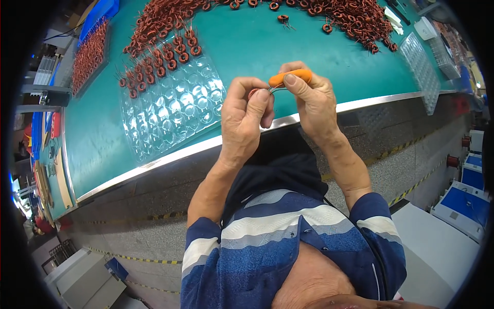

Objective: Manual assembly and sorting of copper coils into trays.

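Note:
In front of my body, over the near edge of the green table, both hands meet. My left hand (243, 116) pinches a small ring coil (252, 93) wound with reddish copper wire; the fingers hide most of it. In my right hand (318, 105) is an orange-handled tool (290, 77), gripped between thumb and fingers. Thin metal or wire runs from below the handle to the left fingertips, and I cannot make out the tool's working end. Left of my hands lies a clear plastic tray (172, 110) with round pockets, its far rows filled with ring coils (171, 55).
A large heap of ring coils (355, 23) spreads along the table's far side, with one loose coil (283, 19) nearer. A full tray of coils (90, 59) stands at far left. Another clear tray (419, 64) overhangs the right edge. A metal strip (180, 155) borders the table.

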A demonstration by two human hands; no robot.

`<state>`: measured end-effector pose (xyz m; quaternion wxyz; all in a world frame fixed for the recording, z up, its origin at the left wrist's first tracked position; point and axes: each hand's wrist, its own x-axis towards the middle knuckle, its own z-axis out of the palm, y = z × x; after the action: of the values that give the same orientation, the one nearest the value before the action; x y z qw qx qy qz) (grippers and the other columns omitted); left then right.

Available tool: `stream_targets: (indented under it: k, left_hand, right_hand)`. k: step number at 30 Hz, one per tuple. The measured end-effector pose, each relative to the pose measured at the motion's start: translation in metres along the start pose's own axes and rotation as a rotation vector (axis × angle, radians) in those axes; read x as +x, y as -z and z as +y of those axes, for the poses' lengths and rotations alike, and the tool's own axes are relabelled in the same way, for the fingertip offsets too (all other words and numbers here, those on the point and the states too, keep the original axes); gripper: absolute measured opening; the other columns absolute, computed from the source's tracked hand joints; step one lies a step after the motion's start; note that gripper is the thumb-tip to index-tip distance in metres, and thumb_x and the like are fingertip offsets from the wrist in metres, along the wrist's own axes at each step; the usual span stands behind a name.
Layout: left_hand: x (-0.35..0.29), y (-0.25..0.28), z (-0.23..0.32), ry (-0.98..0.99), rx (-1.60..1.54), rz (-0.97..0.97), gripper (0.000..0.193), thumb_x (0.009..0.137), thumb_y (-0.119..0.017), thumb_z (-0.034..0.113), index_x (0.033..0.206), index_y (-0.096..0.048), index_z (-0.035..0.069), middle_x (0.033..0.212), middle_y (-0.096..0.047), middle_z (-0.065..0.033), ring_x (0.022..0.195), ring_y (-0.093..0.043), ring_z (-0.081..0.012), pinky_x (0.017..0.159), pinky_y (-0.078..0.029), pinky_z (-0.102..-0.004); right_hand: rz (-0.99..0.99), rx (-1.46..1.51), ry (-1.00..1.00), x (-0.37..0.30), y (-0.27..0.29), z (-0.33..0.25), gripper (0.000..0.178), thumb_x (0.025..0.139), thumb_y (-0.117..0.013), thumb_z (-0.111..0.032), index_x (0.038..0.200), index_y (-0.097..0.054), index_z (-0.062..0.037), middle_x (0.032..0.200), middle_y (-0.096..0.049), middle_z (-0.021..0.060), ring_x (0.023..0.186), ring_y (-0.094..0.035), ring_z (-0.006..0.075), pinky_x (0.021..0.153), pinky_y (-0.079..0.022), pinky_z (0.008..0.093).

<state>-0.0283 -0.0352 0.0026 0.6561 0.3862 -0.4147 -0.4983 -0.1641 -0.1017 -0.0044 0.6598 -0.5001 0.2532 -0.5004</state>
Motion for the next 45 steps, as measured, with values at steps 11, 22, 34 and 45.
stream_targets:
  k: [11,22,34,45]
  left_hand:
    - [0.009,0.008,-0.003,0.049,-0.123,0.048,0.012,0.1,-0.048,0.013,0.107,-0.049,0.003,0.074,-0.05,-0.0033,0.057,-0.046,-0.0089,0.051,-0.039,-0.0228]
    - [0.003,0.015,0.001,-0.042,0.264,-0.023,0.02,0.095,-0.054,0.007,0.113,-0.049,0.0,0.08,-0.056,-0.004,0.063,-0.052,-0.0086,0.057,-0.044,-0.0224]
    - [0.004,0.017,0.008,0.242,-0.047,-0.195,0.029,0.1,-0.048,0.023,0.111,-0.05,-0.003,0.069,-0.053,-0.004,0.058,-0.054,-0.0113,0.054,-0.044,-0.0245]
    - [0.0,0.018,0.0,0.101,0.064,-0.205,0.027,0.1,-0.051,0.025,0.11,-0.053,0.0,0.069,-0.057,-0.005,0.055,-0.055,-0.0122,0.052,-0.044,-0.0241]
  right_hand:
    - [-0.018,-0.488,-0.016,-0.005,-0.003,0.005,0.025,0.093,-0.064,-0.024,0.096,-0.071,-0.001,0.073,-0.064,0.0035,0.064,-0.058,0.0092,0.057,-0.044,0.024]
    - [0.024,-0.779,0.416,-0.007,-0.005,-0.008,0.02,0.091,-0.063,-0.018,0.086,-0.071,-0.0001,0.064,-0.06,0.0084,0.052,-0.053,0.0136,0.048,-0.04,0.0266]
    - [0.165,-0.353,0.181,-0.007,-0.002,-0.015,0.027,0.089,-0.069,-0.027,0.097,-0.07,-0.0012,0.068,-0.061,0.0,0.059,-0.054,0.0061,0.053,-0.045,0.0209]
    - [0.007,-0.244,-0.047,-0.015,0.001,-0.025,0.02,0.089,-0.069,-0.016,0.1,-0.069,-0.0002,0.075,-0.066,0.0032,0.061,-0.057,0.0074,0.053,-0.044,0.0187]
